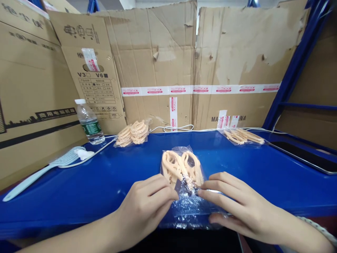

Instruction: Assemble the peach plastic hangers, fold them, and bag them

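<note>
In front of me on the blue table lies a clear plastic bag (184, 207) holding several beige loop-shaped plastic pieces (172, 165). The pieces sit in its far half; the near half is wrinkled film reaching the table's front edge. My left hand (150, 202) is closed at the bag's left side, thumb and fingertips pinched together on the film. On the other side, my right hand (237, 203) touches the bag with stretched fingertips just below the pieces. Its thumb stays apart, lower down by the film's right edge.
Bagged beige pieces (134, 133) lie back left, and another bag of pieces (243, 136) back right. A water bottle (91, 123) and a pale blue flyswatter-like tool (39, 175) are at left. A dark flat device (305, 156) lies right. Cardboard walls (158, 63) and a white cable (179, 129) border the back.
</note>
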A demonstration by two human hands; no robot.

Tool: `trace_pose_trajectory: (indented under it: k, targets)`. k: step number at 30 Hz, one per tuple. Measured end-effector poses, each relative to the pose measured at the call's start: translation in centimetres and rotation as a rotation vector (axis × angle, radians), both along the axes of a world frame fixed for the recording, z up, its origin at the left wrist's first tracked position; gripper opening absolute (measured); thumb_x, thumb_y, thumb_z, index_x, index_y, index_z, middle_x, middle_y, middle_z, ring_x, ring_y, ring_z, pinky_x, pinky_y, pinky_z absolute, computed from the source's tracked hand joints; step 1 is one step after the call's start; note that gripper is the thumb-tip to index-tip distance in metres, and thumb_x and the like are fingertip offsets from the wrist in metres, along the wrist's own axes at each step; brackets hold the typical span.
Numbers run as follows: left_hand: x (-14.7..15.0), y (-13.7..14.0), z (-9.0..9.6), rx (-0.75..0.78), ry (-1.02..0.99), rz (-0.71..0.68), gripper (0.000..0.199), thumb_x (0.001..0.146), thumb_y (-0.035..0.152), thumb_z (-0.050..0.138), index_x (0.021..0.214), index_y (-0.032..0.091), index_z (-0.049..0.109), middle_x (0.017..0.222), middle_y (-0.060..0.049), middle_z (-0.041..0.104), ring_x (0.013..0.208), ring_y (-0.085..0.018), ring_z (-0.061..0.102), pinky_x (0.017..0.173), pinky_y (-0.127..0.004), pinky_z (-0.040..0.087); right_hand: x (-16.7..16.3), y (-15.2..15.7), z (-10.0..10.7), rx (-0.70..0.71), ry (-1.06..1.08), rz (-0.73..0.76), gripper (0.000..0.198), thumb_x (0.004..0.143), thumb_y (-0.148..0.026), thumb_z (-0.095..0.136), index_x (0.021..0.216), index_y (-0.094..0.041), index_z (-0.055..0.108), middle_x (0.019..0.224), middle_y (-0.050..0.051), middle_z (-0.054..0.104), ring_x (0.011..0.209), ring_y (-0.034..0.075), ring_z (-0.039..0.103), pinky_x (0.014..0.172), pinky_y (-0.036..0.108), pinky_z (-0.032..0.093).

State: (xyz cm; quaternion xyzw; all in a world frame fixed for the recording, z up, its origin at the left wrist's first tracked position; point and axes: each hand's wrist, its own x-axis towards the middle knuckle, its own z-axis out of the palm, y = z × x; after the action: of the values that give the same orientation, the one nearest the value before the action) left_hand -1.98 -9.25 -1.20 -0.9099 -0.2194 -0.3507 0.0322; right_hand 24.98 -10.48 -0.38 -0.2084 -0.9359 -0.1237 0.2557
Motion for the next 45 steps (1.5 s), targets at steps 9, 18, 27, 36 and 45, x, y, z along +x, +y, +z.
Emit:
trace_pose_trajectory:
  k: [9, 18, 27, 36, 45]
  targets:
    - [0.6, -1.8, 0.0, -0.062, -0.128, -0.014, 0.022, 0.081, 0.003, 0.056, 0.094, 0.020, 0.065, 0.079, -0.003, 0.067, 0.074, -0.016, 0.062, 0.068, -0.029, 0.051, -0.6, -0.2, -0.5, -0.247, 0.266, 0.084, 0.018, 0.090, -0.011, 0.046, 0.099, -0.017, 0.060, 0.087, 0.008, 0.065, 0.082, 0.018, 0.060, 0.071, 0.030, 0.053]
    - [-0.5, -2.5, 0.0, -0.238, -0.196, -0.110, 0.044, 0.088, 0.054, 0.048, 0.113, 0.020, 0.058, 0.095, -0.010, 0.068, 0.089, -0.024, 0.063, 0.078, -0.037, 0.054, -1.1, 0.1, -0.6, -0.501, 0.403, -0.108, 0.022, 0.093, -0.027, 0.046, 0.081, -0.021, 0.063, 0.072, 0.004, 0.064, 0.064, 0.015, 0.060, 0.060, 0.025, 0.051]
    - [0.3, -2.0, -0.3, -0.295, -0.290, 0.054, 0.016, 0.089, 0.011, 0.050, 0.091, 0.020, 0.063, 0.081, -0.001, 0.068, 0.073, -0.013, 0.064, 0.069, -0.023, 0.053, -1.4, 0.8, -0.2, -0.660, 0.417, -0.145, 0.031, 0.095, -0.033, 0.043, 0.076, -0.019, 0.062, 0.068, 0.001, 0.064, 0.061, 0.013, 0.059, 0.059, 0.023, 0.047]
    - [0.8, -1.1, -0.2, -0.481, -0.450, 0.124, 0.014, 0.090, 0.018, 0.050, 0.091, 0.020, 0.064, 0.067, 0.002, 0.065, 0.053, -0.009, 0.060, 0.050, -0.017, 0.049, -1.7, 1.6, -0.2, -0.942, 0.527, -0.154, 0.022, 0.092, -0.037, 0.049, 0.081, -0.019, 0.056, 0.064, 0.000, 0.063, 0.059, 0.013, 0.061, 0.057, 0.023, 0.049]
    - [0.6, -0.3, -0.1, -0.481, -0.324, 0.296, 0.013, 0.088, 0.021, 0.053, 0.087, 0.022, 0.066, 0.081, 0.001, 0.065, 0.065, -0.011, 0.059, 0.056, -0.020, 0.044, -1.7, 3.2, 0.4, -0.946, 0.387, -0.259, 0.016, 0.086, -0.032, 0.056, 0.081, -0.019, 0.061, 0.069, 0.001, 0.064, 0.060, 0.012, 0.057, 0.054, 0.023, 0.042]
